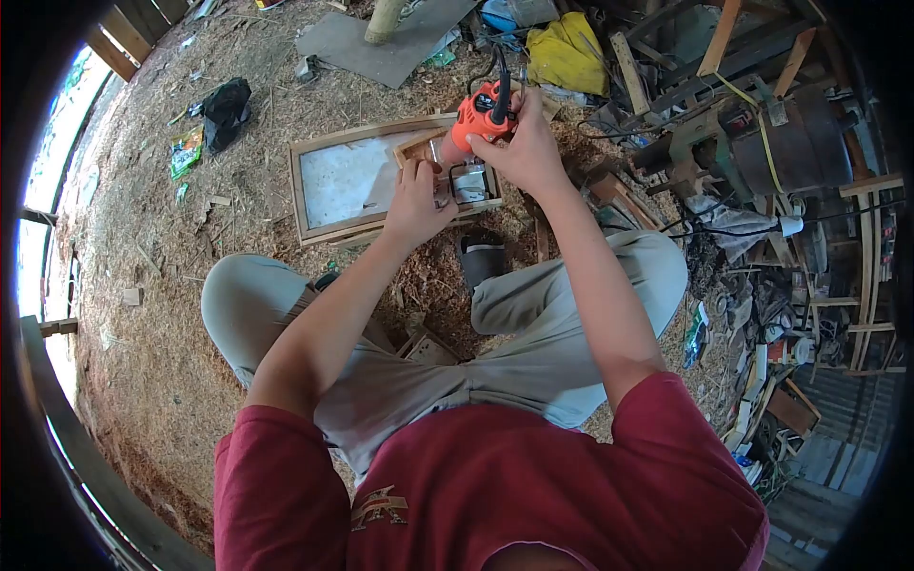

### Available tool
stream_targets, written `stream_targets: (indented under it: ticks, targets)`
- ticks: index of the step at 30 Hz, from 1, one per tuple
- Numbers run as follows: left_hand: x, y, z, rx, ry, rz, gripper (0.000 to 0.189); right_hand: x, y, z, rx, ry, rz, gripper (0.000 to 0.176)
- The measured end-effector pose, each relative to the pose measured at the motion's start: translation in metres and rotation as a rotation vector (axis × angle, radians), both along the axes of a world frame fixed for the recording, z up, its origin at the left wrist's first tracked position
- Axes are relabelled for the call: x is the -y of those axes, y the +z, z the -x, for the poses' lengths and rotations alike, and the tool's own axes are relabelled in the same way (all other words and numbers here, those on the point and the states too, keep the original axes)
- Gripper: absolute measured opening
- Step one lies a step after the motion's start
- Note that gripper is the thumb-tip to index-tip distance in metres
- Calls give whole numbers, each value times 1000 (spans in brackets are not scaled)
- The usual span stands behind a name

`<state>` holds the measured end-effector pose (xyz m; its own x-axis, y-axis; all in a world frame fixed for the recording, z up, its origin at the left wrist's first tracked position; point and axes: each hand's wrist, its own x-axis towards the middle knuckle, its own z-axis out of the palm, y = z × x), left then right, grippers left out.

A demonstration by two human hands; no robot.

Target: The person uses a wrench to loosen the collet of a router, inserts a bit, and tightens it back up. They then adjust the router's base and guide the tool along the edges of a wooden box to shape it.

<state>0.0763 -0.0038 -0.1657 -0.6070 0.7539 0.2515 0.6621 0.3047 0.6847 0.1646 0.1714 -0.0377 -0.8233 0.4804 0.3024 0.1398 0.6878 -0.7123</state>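
Ground: littered with wood shavings [143,333], spread around and below both hands. Beyond the hands: grey sheet [347,46], flat. Beyond and rightward of the right hand [528,152]: yellow bag [568,57], crumpled. Farther right of it: rusty drum [790,143], among timber and clutter. Well left of the left hand [417,203]: black plastic bag [226,112]; green-and-orange packet [186,154].

Power tool, orange, corded [469,124]: in the right hand, fingers closed around its body; lower end just beside the left hand's fingertips. Left hand: fingers curled; whether gripping tool or wood, cannot tell. Framed panel, wooden border, pale face [335,181]: beneath both hands, extending leftward of the left.

Markings: tool label, pale on dark, too small to read; packet print, illegible; shirt emblem [379,508], stylised, lettering unclear.
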Motion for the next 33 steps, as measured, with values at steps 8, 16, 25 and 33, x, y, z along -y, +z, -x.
stream_targets:
  ticks: [8,16,25,33]
  targets:
    - [-3,6,-2,22,-44,-39,19,5,-3,-2,-42,-14,-55,68]
    - [38,24,3,153,256,83,29,8,0,5,-25,-66,42,66]
    - [70,9,39,-42,491,229,87,20,7,10,-45,-124,-36,71]
    - [12,62,28,87,-135,-150,69,21,32,5,-39,-106,-6,82]
